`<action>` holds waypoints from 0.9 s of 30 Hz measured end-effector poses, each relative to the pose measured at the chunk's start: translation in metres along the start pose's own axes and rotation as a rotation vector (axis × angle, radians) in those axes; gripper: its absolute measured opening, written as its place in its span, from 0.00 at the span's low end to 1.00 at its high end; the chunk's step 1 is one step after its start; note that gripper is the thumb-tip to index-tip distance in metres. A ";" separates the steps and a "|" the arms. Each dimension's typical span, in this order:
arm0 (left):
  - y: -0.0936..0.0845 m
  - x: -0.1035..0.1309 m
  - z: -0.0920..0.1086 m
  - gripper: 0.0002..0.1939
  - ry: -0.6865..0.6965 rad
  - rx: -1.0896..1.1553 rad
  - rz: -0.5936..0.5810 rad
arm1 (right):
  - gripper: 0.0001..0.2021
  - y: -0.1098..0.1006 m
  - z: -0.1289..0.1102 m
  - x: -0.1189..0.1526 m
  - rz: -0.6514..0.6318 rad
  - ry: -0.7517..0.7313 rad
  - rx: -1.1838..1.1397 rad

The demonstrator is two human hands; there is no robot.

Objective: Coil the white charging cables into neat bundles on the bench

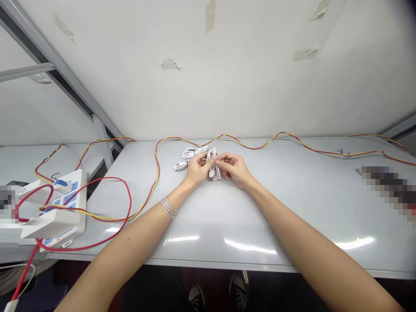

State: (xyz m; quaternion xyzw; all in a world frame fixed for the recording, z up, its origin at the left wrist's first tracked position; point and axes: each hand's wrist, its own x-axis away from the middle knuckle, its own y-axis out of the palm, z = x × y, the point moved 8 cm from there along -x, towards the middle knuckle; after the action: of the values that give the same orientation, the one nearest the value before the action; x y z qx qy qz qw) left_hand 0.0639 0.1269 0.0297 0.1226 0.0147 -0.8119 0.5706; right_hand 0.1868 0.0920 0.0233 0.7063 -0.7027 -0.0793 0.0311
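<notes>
Found one coiled cable (212,174), white, held in the left hand (197,170), thumb across the coil, one plug end showing at its near side. Noted the right hand (233,167) at the right side of the coiled cable, thumb and forefinger brought to its edge; cannot tell whether pinching a strand or only touching. Recorded one silvery bracelet (168,208) on the left wrist, strands too fine to count.

Counted two white cable bundles (194,151) just left of the coiled cable, both lying on one grey table (308,182) beneath it. Traced red-and-yellow wire (282,133) in waves behind the coiled cable and on to its left and right. Located one power strip (74,197) well to the left of the coiled cable, with at least two white plugs (53,223) and one red cord (131,199) looping beside it. Observed one blurred object (388,186) well to the right of the coiled cable, identity hidden. Counted five tape pieces (170,64) on the wall (260,99) behind the coiled cable, and two shoes (196,298) on the near side, below table level.
</notes>
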 end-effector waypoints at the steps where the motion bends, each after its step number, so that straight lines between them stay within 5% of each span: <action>1: 0.000 0.000 -0.001 0.24 0.000 -0.002 0.002 | 0.25 0.000 0.000 0.000 0.001 0.002 -0.002; 19: 0.002 0.000 0.005 0.25 0.002 -0.006 -0.055 | 0.17 -0.002 0.001 -0.001 0.040 0.000 0.003; 27: -0.002 0.000 0.011 0.19 0.119 -0.139 0.033 | 0.15 -0.003 0.001 -0.001 0.062 0.001 0.039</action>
State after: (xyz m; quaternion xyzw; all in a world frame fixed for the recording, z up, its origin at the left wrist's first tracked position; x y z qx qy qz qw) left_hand 0.0605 0.1258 0.0404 0.1310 0.1030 -0.7907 0.5891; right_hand 0.1898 0.0935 0.0218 0.6848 -0.7256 -0.0639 0.0200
